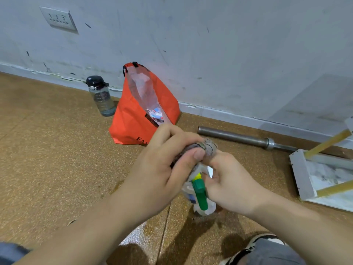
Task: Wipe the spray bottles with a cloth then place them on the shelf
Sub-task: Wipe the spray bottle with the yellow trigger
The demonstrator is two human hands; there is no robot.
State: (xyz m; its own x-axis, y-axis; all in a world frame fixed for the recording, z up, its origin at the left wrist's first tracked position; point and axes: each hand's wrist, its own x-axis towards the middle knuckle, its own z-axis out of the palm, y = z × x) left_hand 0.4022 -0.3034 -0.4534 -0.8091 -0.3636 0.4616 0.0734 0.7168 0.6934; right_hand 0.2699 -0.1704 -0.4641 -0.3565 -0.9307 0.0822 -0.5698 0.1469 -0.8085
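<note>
A clear spray bottle with a green trigger [200,194] is held above the brown floor near the middle of the view. My right hand [231,186] grips the bottle's neck from the right. My left hand [162,171] grips a grey cloth [207,148] and presses it over the top of the sprayer head, thumb on the cloth. Most of the bottle's body is hidden behind my hands. A small white shelf [301,173] with yellow-wood legs lies tipped at the right edge.
An orange bag [133,119] holding plastic stands against the wall, with a dark-capped water bottle [103,100] to its left. A steel bar [244,137] lies along the skirting. My shoe [256,243] shows at the bottom right. A wet patch marks the floor below my hands.
</note>
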